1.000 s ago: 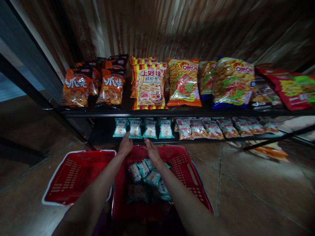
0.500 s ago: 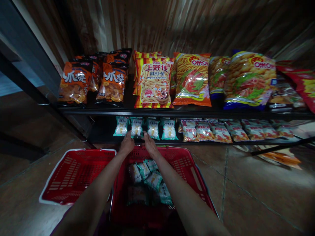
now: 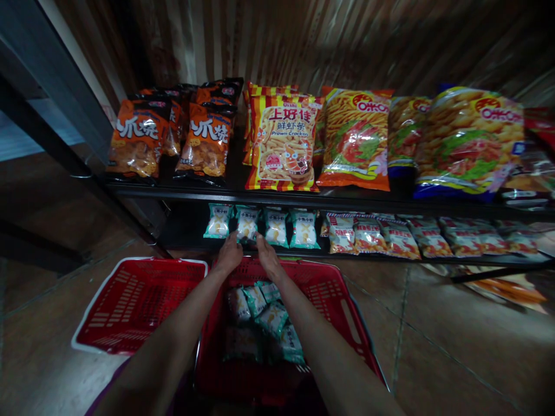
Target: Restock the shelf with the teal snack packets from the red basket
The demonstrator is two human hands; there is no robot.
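Observation:
My left hand [image 3: 229, 255] reaches over the red basket [image 3: 342, 300] to the lower shelf, its curled fingertips on the bottom edge of the second small teal snack packet [image 3: 247, 222]. My right hand [image 3: 267, 258] is just beside it, fingers stretched toward the gap below the third teal packet [image 3: 276, 227]. Three or so more teal packets stand in that row. Several teal packets [image 3: 264, 315] lie in the basket under my forearms.
A second red basket [image 3: 134, 303] sits on the tiled floor at left. The upper shelf [image 3: 208, 192] holds large orange, striped and yellow snack bags. Red-and-white small packets [image 3: 381, 238] fill the lower shelf to the right. A dark metal post slants at left.
Both hands moved forward from over the basket to the teal packet row and came closer together. The view shifted slightly left and nearer to the shelf.

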